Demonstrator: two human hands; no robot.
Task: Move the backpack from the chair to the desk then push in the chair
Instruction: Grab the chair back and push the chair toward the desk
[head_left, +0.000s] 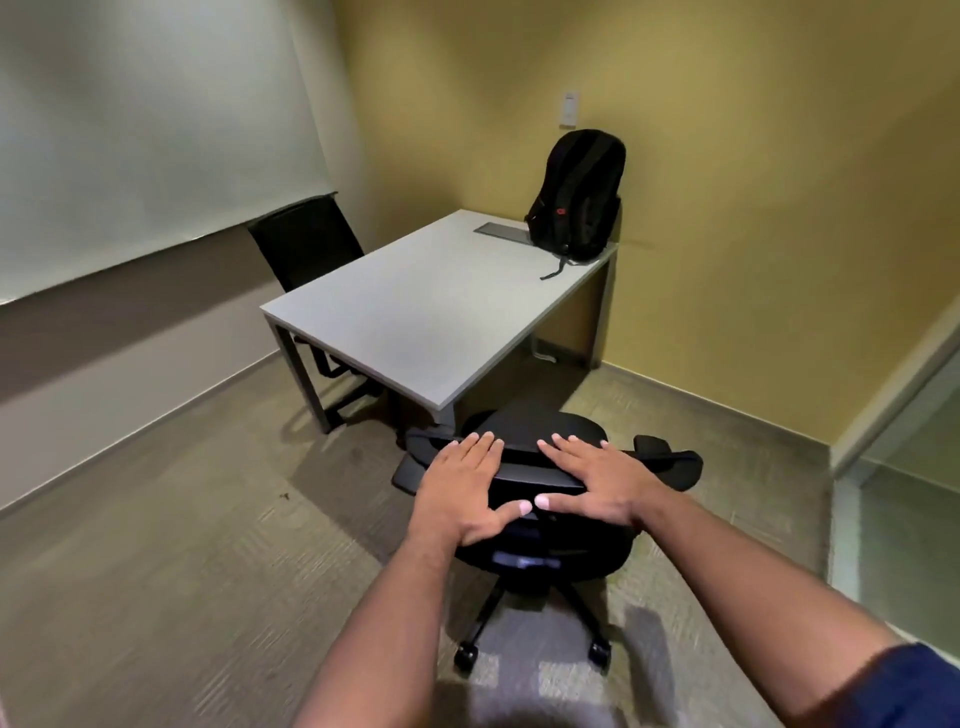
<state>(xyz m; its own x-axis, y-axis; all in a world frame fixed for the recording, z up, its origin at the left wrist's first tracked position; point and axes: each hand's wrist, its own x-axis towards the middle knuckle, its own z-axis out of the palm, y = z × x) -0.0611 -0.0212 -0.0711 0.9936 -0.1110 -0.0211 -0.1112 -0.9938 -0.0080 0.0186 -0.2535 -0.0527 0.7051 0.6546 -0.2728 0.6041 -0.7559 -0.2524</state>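
Note:
The black backpack (576, 195) stands upright on the far right corner of the grey desk (415, 322), against the yellow wall, one strap trailing over the desktop. A black office chair on castors (540, 551) stands at the desk's near end, its seat partly under the edge. My left hand (462, 488) and my right hand (597, 478) lie flat on top of the chair's backrest, fingers spread and pointing toward the desk, thumbs almost touching. Neither hand curls around anything.
A second black chair (306, 244) stands tucked in at the desk's far left side, below a whiteboard (145, 130). A grey cable cover (501, 232) lies on the desktop beside the backpack. Carpet surrounds the desk; a glass partition (904, 457) runs at right.

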